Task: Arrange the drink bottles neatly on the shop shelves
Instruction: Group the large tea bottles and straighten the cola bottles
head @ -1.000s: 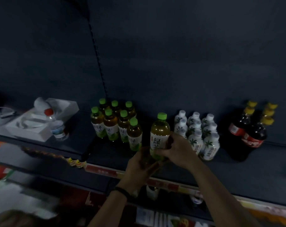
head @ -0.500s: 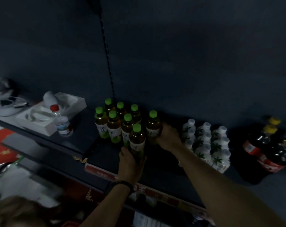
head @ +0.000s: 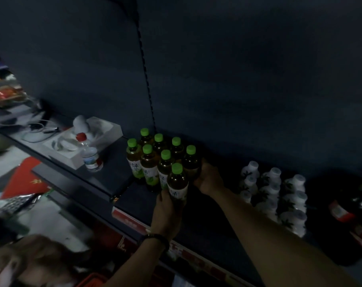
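Several green-capped tea bottles [head: 149,160] stand packed in rows on the dark shelf [head: 215,230]. My left hand [head: 165,212] wraps the lower body of the front tea bottle [head: 177,183], which stands upright at the cluster's near right corner. My right hand [head: 209,179] grips the base of the rightmost back tea bottle [head: 191,160], pressed against the group. Both bottles touch their neighbours.
White palm-print bottles [head: 275,191] stand in rows right of my right arm. Dark cola bottles with red labels [head: 345,210] are at far right. A red-capped water bottle [head: 90,156] and white box [head: 76,143] sit on the left shelf. Red price strip [head: 132,220] lines the shelf edge.
My right hand carried the tea bottle from mid-shelf leftward into the back of the cluster. My left hand moved up onto the front bottle. The view shifted right and down.
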Demonstrator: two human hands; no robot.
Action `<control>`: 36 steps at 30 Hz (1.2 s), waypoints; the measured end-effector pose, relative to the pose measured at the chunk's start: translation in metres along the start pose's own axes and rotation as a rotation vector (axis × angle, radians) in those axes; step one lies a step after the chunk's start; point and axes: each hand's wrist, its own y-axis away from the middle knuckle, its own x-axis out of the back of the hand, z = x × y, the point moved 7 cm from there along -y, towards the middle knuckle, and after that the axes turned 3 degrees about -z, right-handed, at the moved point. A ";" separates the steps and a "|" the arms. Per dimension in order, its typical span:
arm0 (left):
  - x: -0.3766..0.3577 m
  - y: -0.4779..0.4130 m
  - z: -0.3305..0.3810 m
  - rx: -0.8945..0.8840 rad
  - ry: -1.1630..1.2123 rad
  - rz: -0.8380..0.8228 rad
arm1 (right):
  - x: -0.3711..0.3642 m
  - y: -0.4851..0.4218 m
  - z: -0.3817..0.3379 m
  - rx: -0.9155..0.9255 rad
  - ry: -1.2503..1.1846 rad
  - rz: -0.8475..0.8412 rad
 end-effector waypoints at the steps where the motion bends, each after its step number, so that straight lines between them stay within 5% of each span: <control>1: -0.001 0.000 0.001 0.003 0.034 0.005 | 0.000 -0.001 0.001 0.007 -0.006 -0.003; 9: -0.006 0.000 0.013 -0.026 0.089 0.078 | 0.000 -0.010 0.012 0.023 0.042 -0.214; 28: -0.015 -0.008 0.007 -0.004 0.095 0.105 | 0.006 0.017 0.019 -0.056 -0.014 -0.137; 36: -0.015 0.015 0.016 0.006 0.103 0.162 | 0.049 0.102 0.004 -0.060 -0.180 0.078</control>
